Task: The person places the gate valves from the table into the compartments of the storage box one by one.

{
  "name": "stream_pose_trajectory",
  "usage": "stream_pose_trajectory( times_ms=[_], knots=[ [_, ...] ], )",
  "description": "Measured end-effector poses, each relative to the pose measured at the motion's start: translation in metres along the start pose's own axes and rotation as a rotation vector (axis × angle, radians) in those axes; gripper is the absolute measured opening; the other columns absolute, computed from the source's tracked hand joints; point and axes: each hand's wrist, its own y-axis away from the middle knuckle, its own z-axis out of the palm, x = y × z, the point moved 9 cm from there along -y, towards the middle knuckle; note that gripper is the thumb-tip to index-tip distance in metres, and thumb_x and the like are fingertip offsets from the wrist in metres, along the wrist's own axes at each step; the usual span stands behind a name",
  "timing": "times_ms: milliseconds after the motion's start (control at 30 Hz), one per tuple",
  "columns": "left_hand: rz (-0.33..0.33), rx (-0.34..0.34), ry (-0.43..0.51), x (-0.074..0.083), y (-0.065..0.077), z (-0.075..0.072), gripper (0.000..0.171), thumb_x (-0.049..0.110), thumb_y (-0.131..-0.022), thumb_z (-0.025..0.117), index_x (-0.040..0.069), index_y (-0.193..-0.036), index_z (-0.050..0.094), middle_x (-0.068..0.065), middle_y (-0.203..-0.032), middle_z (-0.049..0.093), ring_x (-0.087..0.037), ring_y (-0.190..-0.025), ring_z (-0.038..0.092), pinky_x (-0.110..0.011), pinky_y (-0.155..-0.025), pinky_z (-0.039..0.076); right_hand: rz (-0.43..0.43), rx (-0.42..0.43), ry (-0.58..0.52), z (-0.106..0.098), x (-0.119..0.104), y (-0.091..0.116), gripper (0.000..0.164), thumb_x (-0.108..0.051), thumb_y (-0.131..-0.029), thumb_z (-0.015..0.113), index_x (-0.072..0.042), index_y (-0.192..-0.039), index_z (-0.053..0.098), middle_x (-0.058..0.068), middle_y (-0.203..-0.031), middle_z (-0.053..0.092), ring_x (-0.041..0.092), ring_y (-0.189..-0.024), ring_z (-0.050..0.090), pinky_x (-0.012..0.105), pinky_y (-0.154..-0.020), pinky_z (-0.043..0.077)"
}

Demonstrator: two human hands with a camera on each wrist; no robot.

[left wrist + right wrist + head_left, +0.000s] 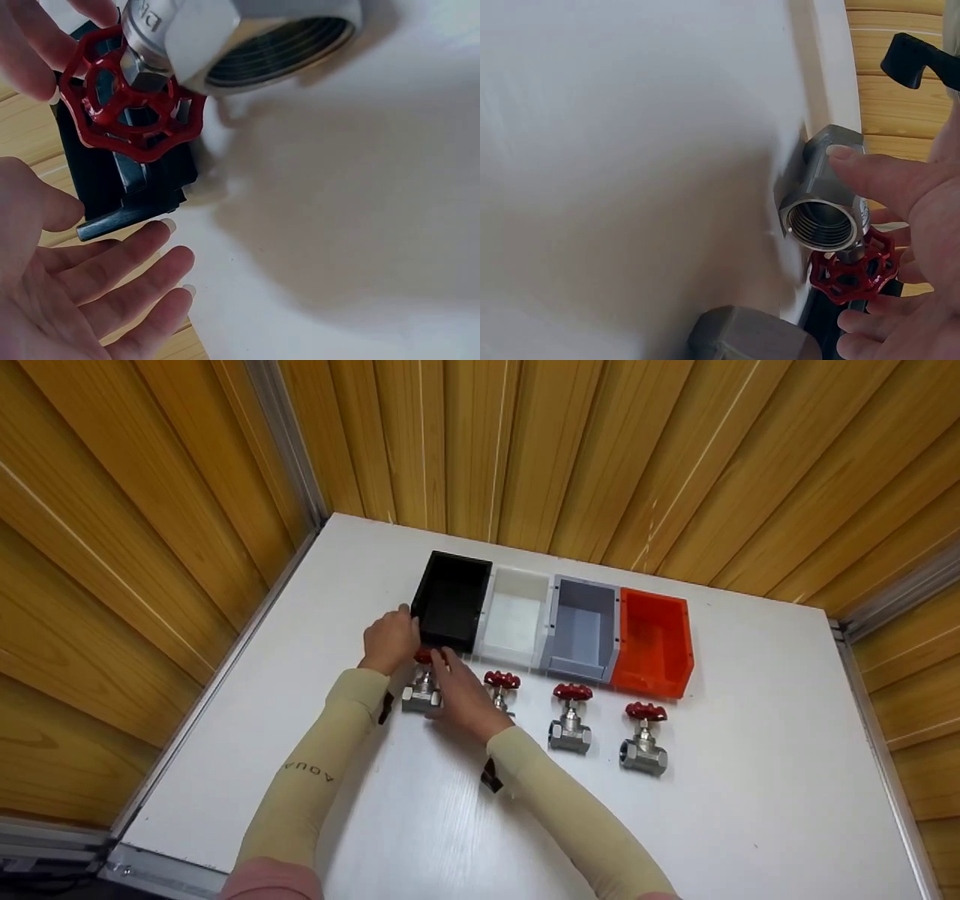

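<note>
At the left end of a row of gate valves, my right hand (466, 697) holds a metal gate valve (421, 700). In the right wrist view the thumb presses its hexagonal body (829, 176), with the other fingers around the red handwheel (853, 279). My left hand (390, 641) is at the left wall of the black bin (448, 641). The left wrist view shows that hand (97, 292) with fingers spread loosely, thumb and index close to the bin's lip (131, 214). Fingertips of the right hand touch the valve's handwheel there.
Right of the black bin stand a clear bin (512, 649), a grey bin (576, 666) and a red bin (651, 682), side by side. Further gate valves with red handwheels (572, 691) line up before them on the white table (750, 780). Wood-patterned walls (570, 450) enclose the table.
</note>
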Motion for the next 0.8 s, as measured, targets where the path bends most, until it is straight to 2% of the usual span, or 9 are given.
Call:
stream_pose_trajectory(
  times_ms=[133,367,533,600,667,733,800],
  knots=[
    [-0.014,-0.025,0.0,0.0,-0.006,0.002,0.038,0.027,-0.102,0.043,-0.003,-0.12,0.057,-0.024,-0.106,0.067,-0.04,-0.092,0.067,-0.052,-0.075,0.054,-0.017,0.01,0.006,-0.001,0.0,-0.001,0.104,-0.029,-0.076,0.083,-0.005,-0.154,0.018,0.024,-0.158,0.019,0.036,-0.145,0.027,0.043,-0.116,0.029],
    [-0.016,-0.025,-0.004,-0.001,-0.012,0.003,0.036,0.027,-0.102,0.044,-0.003,-0.116,0.058,-0.025,-0.105,0.067,-0.04,-0.092,0.068,-0.052,-0.075,0.054,-0.051,0.015,0.005,0.001,-0.001,-0.003,0.102,-0.028,-0.079,0.081,-0.002,-0.153,0.016,0.026,-0.157,0.019,0.037,-0.145,0.028,0.042,-0.116,0.029],
    [-0.034,-0.045,-0.004,-0.004,-0.015,0.008,0.038,0.028,-0.102,0.043,-0.003,-0.117,0.057,-0.025,-0.105,0.067,-0.041,-0.093,0.067,-0.052,-0.075,0.054,-0.047,0.01,-0.028,0.004,0.0,-0.005,0.106,-0.026,-0.078,0.082,-0.006,-0.155,0.012,0.025,-0.159,0.016,0.035,-0.147,0.024,0.042,-0.118,0.026],
    [-0.041,-0.053,0.005,-0.005,-0.016,0.01,0.038,0.028,-0.102,0.043,-0.003,-0.118,0.057,-0.025,-0.106,0.066,-0.041,-0.094,0.067,-0.052,-0.076,0.054,-0.041,0.005,-0.043,0.005,0.001,-0.005,0.105,-0.022,-0.079,0.081,-0.009,-0.155,0.01,0.024,-0.16,0.013,0.034,-0.148,0.021,0.041,-0.118,0.024],
    [-0.046,-0.063,0.02,-0.005,-0.016,0.011,0.038,0.028,-0.102,0.042,-0.004,-0.118,0.057,-0.026,-0.107,0.066,-0.041,-0.096,0.067,-0.052,-0.077,0.054,-0.044,0.007,-0.049,0.006,0.001,-0.006,0.097,-0.012,-0.084,0.074,-0.01,-0.156,0.009,0.023,-0.16,0.013,0.032,-0.149,0.019,0.04,-0.119,0.022],
    [-0.05,-0.068,0.033,-0.005,-0.017,0.012,0.038,0.028,-0.102,0.042,-0.004,-0.118,0.057,-0.026,-0.108,0.066,-0.042,-0.097,0.066,-0.053,-0.078,0.054,-0.061,0.015,-0.016,0.005,0.0,-0.006,0.089,-0.003,-0.086,0.068,-0.008,-0.155,0.011,0.022,-0.16,0.014,0.031,-0.149,0.019,0.04,-0.119,0.022],
    [-0.053,-0.067,0.042,-0.004,-0.017,0.012,0.039,0.028,-0.102,0.042,-0.004,-0.118,0.057,-0.027,-0.109,0.066,-0.042,-0.097,0.066,-0.053,-0.079,0.054,-0.074,0.02,0.019,0.005,0.0,-0.007,0.087,-0.002,-0.087,0.066,-0.007,-0.155,0.012,0.022,-0.16,0.015,0.031,-0.149,0.019,0.039,-0.119,0.023]
  ],
)
